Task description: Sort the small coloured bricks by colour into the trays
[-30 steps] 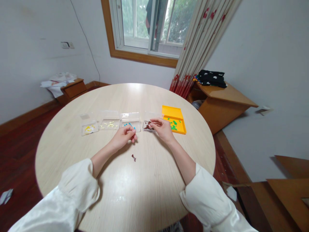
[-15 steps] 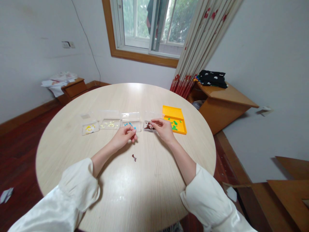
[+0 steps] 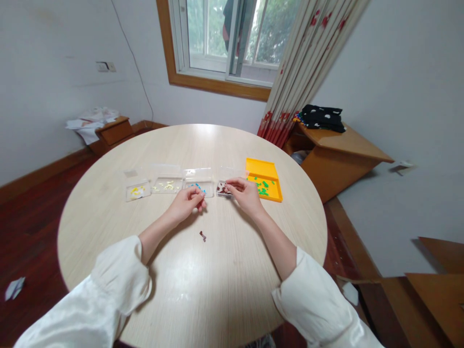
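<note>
My right hand (image 3: 247, 195) reaches over a small clear box of dark brown pieces (image 3: 222, 187), thumb and fingers pinched together at its right side. Whatever lies between those fingertips is too small to make out. Just in front of the clear box with blue pieces (image 3: 197, 186), my left hand (image 3: 186, 203) is held with curled fingers, thumb against the index finger. I cannot tell what, if anything, it pinches. On the table nearer to me lies a short crooked chain of small brown pieces (image 3: 203, 236), apart from both hands.
Left of the blue pieces stand an open clear box of pale yellow pieces (image 3: 167, 185) and another with bright yellow pieces (image 3: 137, 191). An open orange case (image 3: 274, 189) with green pieces stands on the right. All rest on a round wooden table (image 3: 232, 290).
The whole view has shifted slightly to the right. Both hands stay in nearly the same places, the right one still at the box of brown pieces.
</note>
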`<state>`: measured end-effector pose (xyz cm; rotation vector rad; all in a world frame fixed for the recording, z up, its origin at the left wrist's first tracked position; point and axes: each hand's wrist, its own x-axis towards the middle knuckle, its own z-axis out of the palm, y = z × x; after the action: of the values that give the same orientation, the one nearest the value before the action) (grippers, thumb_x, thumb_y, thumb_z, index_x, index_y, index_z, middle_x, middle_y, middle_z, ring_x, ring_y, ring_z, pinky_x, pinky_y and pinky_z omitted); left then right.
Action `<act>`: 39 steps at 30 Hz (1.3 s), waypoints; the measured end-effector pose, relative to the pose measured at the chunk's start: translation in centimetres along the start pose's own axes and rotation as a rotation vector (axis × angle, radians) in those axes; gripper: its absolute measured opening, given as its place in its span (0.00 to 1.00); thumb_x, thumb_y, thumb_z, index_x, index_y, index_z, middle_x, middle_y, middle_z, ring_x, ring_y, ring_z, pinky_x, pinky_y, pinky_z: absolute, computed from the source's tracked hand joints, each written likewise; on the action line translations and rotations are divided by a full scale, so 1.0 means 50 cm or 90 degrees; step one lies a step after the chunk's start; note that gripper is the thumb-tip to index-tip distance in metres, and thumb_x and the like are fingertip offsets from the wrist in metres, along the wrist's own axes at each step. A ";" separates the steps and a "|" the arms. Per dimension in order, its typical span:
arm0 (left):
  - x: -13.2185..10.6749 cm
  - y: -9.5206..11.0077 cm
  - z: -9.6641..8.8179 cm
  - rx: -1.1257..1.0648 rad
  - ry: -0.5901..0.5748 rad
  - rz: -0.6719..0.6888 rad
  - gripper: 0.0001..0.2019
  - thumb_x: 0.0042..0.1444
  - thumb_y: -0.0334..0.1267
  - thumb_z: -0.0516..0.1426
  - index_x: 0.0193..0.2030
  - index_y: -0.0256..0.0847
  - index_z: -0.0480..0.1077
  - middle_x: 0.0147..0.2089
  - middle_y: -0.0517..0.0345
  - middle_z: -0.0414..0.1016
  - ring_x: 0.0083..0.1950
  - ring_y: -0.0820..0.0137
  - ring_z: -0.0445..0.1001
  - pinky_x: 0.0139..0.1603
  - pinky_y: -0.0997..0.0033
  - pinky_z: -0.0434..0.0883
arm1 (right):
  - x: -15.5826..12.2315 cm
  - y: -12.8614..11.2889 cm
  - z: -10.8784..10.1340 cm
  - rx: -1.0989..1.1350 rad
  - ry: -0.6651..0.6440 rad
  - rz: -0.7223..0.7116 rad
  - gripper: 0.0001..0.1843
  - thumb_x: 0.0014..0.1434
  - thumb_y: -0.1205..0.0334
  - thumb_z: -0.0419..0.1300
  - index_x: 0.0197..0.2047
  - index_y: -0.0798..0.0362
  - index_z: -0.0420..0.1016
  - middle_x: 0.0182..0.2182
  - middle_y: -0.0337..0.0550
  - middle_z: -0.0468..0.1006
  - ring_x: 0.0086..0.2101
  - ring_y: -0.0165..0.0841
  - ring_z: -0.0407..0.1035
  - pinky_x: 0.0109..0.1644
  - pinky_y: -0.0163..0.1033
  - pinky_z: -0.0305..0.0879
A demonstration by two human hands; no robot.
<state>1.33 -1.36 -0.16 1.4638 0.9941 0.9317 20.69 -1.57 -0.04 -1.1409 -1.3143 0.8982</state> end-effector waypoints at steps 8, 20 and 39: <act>0.001 0.008 -0.001 0.016 0.030 0.006 0.12 0.49 0.44 0.57 0.23 0.40 0.62 0.17 0.64 0.67 0.18 0.77 0.62 0.24 0.75 0.60 | -0.049 -0.040 0.029 -0.078 -0.377 -0.002 0.06 0.48 0.62 0.63 0.28 0.56 0.77 0.23 0.39 0.76 0.25 0.25 0.67 0.31 0.33 0.66; 0.001 0.009 0.000 0.021 0.040 0.005 0.14 0.46 0.47 0.57 0.22 0.39 0.61 0.16 0.65 0.64 0.18 0.78 0.59 0.21 0.77 0.56 | -0.075 -0.050 0.046 -0.219 -0.647 -0.091 0.12 0.54 0.72 0.60 0.41 0.53 0.79 0.33 0.42 0.77 0.35 0.29 0.70 0.42 0.35 0.66; 0.001 0.009 0.000 0.050 0.025 0.008 0.14 0.46 0.47 0.56 0.22 0.39 0.61 0.16 0.65 0.64 0.18 0.78 0.59 0.21 0.77 0.57 | -0.069 -0.048 0.045 -0.266 -0.662 -0.082 0.09 0.52 0.75 0.61 0.35 0.55 0.79 0.32 0.40 0.75 0.35 0.28 0.67 0.42 0.33 0.62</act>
<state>1.36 -1.36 0.28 1.5228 1.0619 0.9430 17.89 -5.22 1.21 -0.8682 -2.4795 1.2118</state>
